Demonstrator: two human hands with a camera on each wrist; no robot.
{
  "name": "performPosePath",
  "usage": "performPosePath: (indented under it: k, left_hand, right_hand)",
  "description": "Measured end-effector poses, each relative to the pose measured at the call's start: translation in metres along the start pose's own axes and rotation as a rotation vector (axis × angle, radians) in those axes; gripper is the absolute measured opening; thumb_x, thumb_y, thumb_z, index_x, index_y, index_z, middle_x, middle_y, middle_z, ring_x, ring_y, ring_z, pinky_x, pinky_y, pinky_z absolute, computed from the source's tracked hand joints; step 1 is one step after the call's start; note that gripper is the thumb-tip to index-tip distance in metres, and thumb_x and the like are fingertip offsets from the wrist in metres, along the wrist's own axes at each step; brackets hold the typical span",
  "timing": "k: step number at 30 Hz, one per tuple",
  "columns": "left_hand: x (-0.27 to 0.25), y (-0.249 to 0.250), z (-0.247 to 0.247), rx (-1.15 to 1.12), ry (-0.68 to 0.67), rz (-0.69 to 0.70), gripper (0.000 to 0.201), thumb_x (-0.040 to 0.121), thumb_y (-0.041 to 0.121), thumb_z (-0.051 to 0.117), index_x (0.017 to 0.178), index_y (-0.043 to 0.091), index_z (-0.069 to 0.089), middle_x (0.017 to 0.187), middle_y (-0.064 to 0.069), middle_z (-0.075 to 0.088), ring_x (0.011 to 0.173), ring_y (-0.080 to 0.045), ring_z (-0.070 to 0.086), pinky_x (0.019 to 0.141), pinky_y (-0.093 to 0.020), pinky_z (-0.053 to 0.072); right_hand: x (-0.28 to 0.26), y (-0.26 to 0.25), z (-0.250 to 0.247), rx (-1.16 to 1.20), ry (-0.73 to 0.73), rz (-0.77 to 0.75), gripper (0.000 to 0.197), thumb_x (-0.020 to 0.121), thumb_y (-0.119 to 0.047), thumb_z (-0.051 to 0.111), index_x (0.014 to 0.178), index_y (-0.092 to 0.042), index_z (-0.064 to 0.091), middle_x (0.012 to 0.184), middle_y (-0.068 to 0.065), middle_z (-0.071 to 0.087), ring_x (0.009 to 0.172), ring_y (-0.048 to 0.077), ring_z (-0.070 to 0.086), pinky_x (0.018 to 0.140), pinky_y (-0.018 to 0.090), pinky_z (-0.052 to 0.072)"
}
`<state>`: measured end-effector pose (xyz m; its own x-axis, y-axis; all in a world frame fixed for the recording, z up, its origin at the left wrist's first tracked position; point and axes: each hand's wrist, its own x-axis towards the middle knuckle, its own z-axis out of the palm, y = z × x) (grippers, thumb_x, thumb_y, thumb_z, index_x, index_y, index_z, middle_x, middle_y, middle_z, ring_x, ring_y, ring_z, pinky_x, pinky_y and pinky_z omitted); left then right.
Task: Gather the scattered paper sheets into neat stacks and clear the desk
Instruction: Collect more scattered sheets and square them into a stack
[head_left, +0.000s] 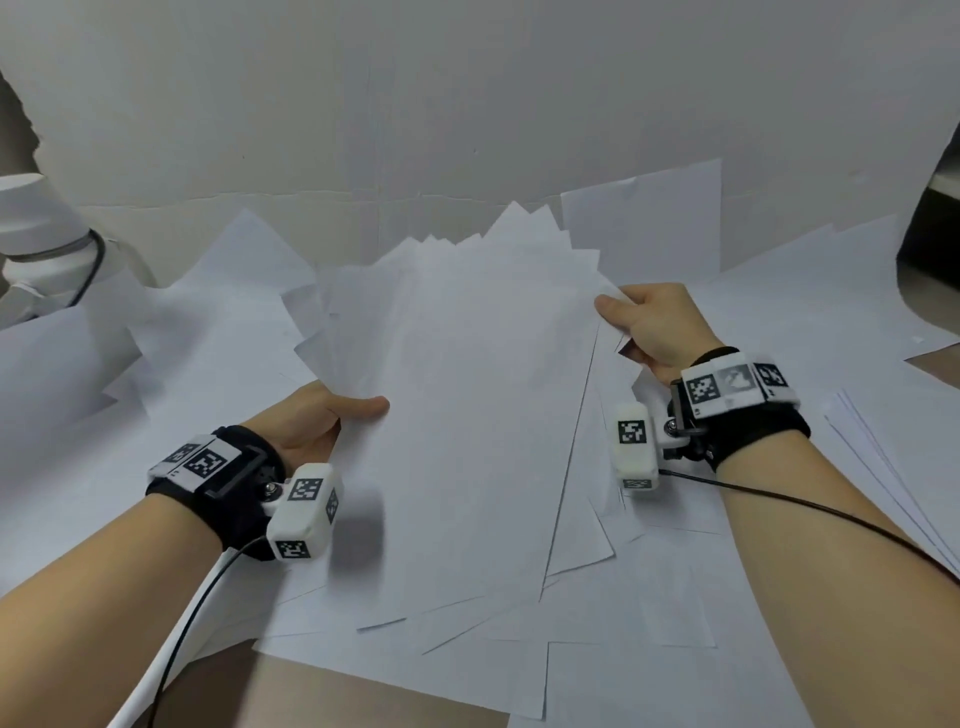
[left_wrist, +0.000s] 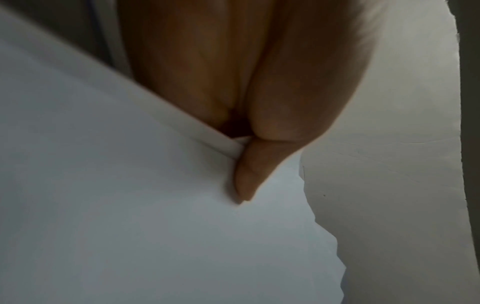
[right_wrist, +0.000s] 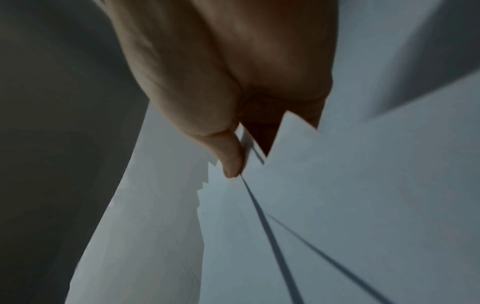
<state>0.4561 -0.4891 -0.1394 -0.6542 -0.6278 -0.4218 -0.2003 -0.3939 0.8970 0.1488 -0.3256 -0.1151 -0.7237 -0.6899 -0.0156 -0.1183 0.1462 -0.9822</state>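
Observation:
A fanned bundle of white paper sheets (head_left: 478, 405) is held up over the desk, its far corners splayed like a fan. My left hand (head_left: 332, 415) grips the bundle's left edge, thumb on top. My right hand (head_left: 639, 322) pinches its right edge near the far corner. In the left wrist view the thumb (left_wrist: 249, 174) presses on the top sheet (left_wrist: 130, 205). The right wrist view has the thumb (right_wrist: 231, 156) clamped on the staggered sheet edges (right_wrist: 337, 205). More loose sheets (head_left: 649, 675) lie scattered on the desk beneath and around.
A white robot arm base (head_left: 36, 234) stands at the far left. A dark object (head_left: 935, 228) sits at the far right. A small stack of sheets (head_left: 904, 457) lies at the right. Brown desk surface (head_left: 311, 701) shows at the near edge. A pale wall (head_left: 467, 104) rises behind.

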Motion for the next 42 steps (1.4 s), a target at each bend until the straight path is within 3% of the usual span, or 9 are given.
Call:
performPosePath:
  k: [4, 8, 11, 14, 17, 21, 25, 35, 42]
  left_hand:
    - [-0.003, -0.006, 0.002, -0.029, -0.025, 0.001, 0.022, 0.099, -0.004, 0.048, 0.115, -0.001, 0.062, 0.092, -0.017, 0.077, 0.074, -0.029, 0.077, 0.054, -0.035, 0.060]
    - [-0.011, -0.009, -0.007, -0.071, -0.050, 0.015, 0.024, 0.095, -0.007, 0.050, 0.115, 0.000, 0.063, 0.093, -0.018, 0.077, 0.075, -0.030, 0.076, 0.055, -0.036, 0.060]
    - [-0.015, -0.012, -0.012, -0.063, -0.071, -0.011, 0.041, 0.075, -0.004, 0.066, 0.115, -0.002, 0.065, 0.104, -0.023, 0.074, 0.080, -0.034, 0.076, 0.059, -0.039, 0.061]
    - [-0.014, -0.014, -0.016, -0.052, -0.079, -0.020, 0.040, 0.079, -0.003, 0.065, 0.119, -0.003, 0.065, 0.117, -0.028, 0.069, 0.091, -0.039, 0.074, 0.072, -0.049, 0.063]
    - [-0.012, -0.015, -0.014, -0.056, -0.104, -0.026, 0.037, 0.087, -0.002, 0.063, 0.124, -0.002, 0.065, 0.123, -0.029, 0.067, 0.102, -0.043, 0.071, 0.082, -0.052, 0.060]
    - [-0.006, -0.015, 0.002, -0.068, -0.116, -0.020, 0.036, 0.091, 0.001, 0.064, 0.127, -0.001, 0.064, 0.123, -0.028, 0.067, 0.104, -0.042, 0.070, 0.083, -0.051, 0.059]
    - [0.001, -0.012, 0.013, -0.088, -0.063, -0.021, 0.029, 0.093, -0.002, 0.061, 0.121, -0.003, 0.065, 0.114, -0.026, 0.071, 0.092, -0.039, 0.074, 0.070, -0.047, 0.062]
    - [0.007, -0.017, 0.029, -0.219, 0.030, 0.100, 0.037, 0.088, -0.001, 0.069, 0.122, -0.014, 0.061, 0.106, -0.029, 0.070, 0.087, -0.041, 0.073, 0.070, -0.046, 0.060]
    - [0.010, -0.017, 0.037, -0.251, 0.070, 0.059, 0.044, 0.083, 0.006, 0.078, 0.117, -0.014, 0.059, 0.096, -0.028, 0.072, 0.077, -0.040, 0.073, 0.064, -0.048, 0.060]
  right_hand:
    - [0.008, -0.006, 0.003, -0.020, 0.021, -0.017, 0.057, 0.074, -0.033, 0.070, 0.096, 0.018, 0.057, 0.079, 0.014, 0.054, 0.074, 0.023, 0.054, 0.066, 0.036, 0.047]
    - [0.008, -0.020, -0.003, 0.078, -0.089, 0.098, 0.030, 0.087, -0.023, 0.074, 0.105, 0.001, 0.070, 0.099, 0.011, 0.072, 0.088, 0.023, 0.069, 0.075, 0.035, 0.058]
    - [0.014, -0.031, -0.006, 0.071, -0.185, 0.134, 0.018, 0.088, -0.021, 0.073, 0.097, -0.006, 0.072, 0.089, 0.008, 0.073, 0.071, 0.019, 0.068, 0.065, 0.026, 0.056]
    - [0.020, -0.037, -0.001, -0.105, -0.233, 0.103, 0.022, 0.084, -0.018, 0.076, 0.103, -0.006, 0.074, 0.105, 0.015, 0.074, 0.097, 0.034, 0.070, 0.086, 0.041, 0.051]
    - [0.023, -0.042, 0.009, -0.093, -0.177, 0.016, 0.013, 0.089, -0.010, 0.070, 0.100, -0.002, 0.072, 0.100, 0.016, 0.074, 0.091, 0.033, 0.072, 0.087, 0.046, 0.056]
    - [0.023, -0.051, 0.025, -0.116, -0.050, -0.175, 0.024, 0.095, -0.014, 0.064, 0.073, -0.004, 0.066, 0.060, -0.006, 0.062, 0.054, 0.009, 0.057, 0.058, 0.020, 0.047]
    - [0.026, -0.069, 0.033, -0.220, 0.052, -0.401, 0.038, 0.092, -0.023, 0.062, 0.086, 0.014, 0.061, 0.073, 0.004, 0.043, 0.070, 0.015, 0.037, 0.066, 0.027, 0.031]
    - [0.017, -0.116, 0.050, -0.315, 0.164, -0.640, 0.039, 0.094, -0.026, 0.059, 0.062, -0.009, 0.045, 0.056, -0.009, 0.033, 0.059, 0.012, 0.029, 0.056, 0.028, 0.026]
    - [0.004, -0.145, 0.066, -0.354, 0.246, -0.755, 0.045, 0.098, -0.021, 0.055, 0.060, -0.025, 0.031, 0.052, -0.009, 0.032, 0.054, 0.007, 0.027, 0.052, 0.018, 0.025]
